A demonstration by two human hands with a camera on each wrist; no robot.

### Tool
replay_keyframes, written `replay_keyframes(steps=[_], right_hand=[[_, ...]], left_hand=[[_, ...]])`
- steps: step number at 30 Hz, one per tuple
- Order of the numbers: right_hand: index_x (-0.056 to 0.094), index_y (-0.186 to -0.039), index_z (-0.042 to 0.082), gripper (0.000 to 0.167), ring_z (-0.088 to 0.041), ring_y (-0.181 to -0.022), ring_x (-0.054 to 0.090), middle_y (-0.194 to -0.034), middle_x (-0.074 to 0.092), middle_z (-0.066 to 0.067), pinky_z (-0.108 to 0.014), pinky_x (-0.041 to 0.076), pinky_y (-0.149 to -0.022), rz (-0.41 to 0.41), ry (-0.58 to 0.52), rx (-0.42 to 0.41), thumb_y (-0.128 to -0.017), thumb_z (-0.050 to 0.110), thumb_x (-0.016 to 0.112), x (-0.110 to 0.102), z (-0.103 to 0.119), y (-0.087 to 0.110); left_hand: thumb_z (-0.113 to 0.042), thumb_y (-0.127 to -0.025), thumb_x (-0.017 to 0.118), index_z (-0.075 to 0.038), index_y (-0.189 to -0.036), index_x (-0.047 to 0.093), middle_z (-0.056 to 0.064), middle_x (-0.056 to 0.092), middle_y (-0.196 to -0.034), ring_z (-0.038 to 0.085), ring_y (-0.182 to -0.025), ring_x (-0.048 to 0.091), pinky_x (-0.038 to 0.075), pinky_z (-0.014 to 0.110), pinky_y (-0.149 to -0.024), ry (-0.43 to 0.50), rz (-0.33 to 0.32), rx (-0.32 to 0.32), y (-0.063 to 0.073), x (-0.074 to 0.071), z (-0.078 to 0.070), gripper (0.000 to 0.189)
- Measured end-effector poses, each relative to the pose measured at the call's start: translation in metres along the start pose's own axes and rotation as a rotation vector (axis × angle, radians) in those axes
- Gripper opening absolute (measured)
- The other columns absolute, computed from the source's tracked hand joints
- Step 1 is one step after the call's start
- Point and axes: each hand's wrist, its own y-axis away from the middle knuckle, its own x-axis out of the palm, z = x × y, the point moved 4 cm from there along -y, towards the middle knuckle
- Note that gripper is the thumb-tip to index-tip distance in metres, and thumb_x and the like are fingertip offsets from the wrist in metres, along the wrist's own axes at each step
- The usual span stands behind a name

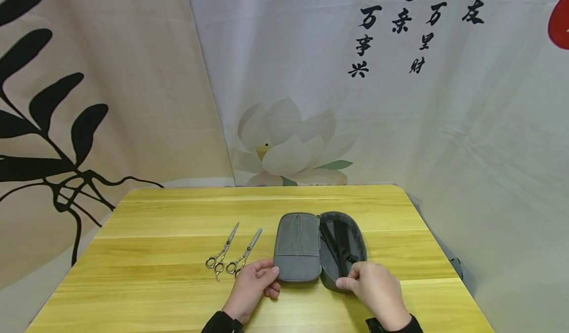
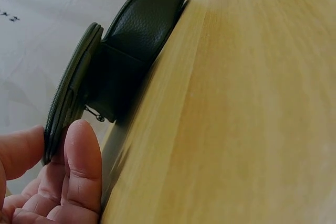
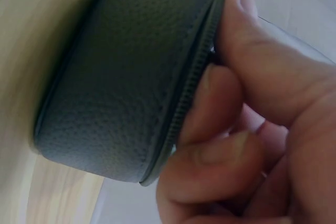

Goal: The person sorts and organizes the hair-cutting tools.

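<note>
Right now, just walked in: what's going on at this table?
A person has a grey zip case lying open on the wooden table. Their left hand pinches the near left corner of the flatter half. Their right hand has curled fingers at the near rim of the deeper half, where long dark items lie; I can't identify those. Two pairs of scissors lie left of the case.

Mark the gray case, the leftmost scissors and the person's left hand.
Gray case (image 1: 298, 268): head view, on the lid's lower pocket.
Leftmost scissors (image 1: 227, 243): head view, near the pivot.
Left hand (image 1: 251, 285): head view, back of the hand.
</note>
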Motion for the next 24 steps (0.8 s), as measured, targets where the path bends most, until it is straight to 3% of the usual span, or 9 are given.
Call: replay_keyframes(steps=[17, 24], right_hand=[[0.069, -0.065, 0.029, 0.03, -0.012, -0.053, 0.043, -0.056, 0.047, 0.009, -0.026, 0.028, -0.051, 0.023, -0.019, -0.021, -0.083, 0.039, 0.09, 0.001, 0.0, -0.0009], [0.069, -0.068, 0.028, 0.03, -0.011, -0.05, 0.043, -0.054, 0.048, 0.009, -0.023, 0.026, -0.049, -0.024, -0.027, -0.033, -0.087, 0.042, 0.087, -0.0027, 0.0003, -0.0017]], left_hand=[[-0.017, -0.106, 0.068, 0.018, -0.149, 0.044, 0.003, 0.075, -0.093, 0.012, -0.071, 0.071, 0.064, 0.026, -0.065, -0.002, -0.001, -0.004, 0.0012, 0.0006, -0.0023, 0.06], [-0.02, -0.107, 0.068, 0.019, -0.149, 0.043, 0.006, 0.074, -0.088, 0.013, -0.069, 0.071, 0.065, 0.027, -0.065, 0.009, -0.01, 0.003, 0.0007, 0.0005, -0.0017, 0.062]])
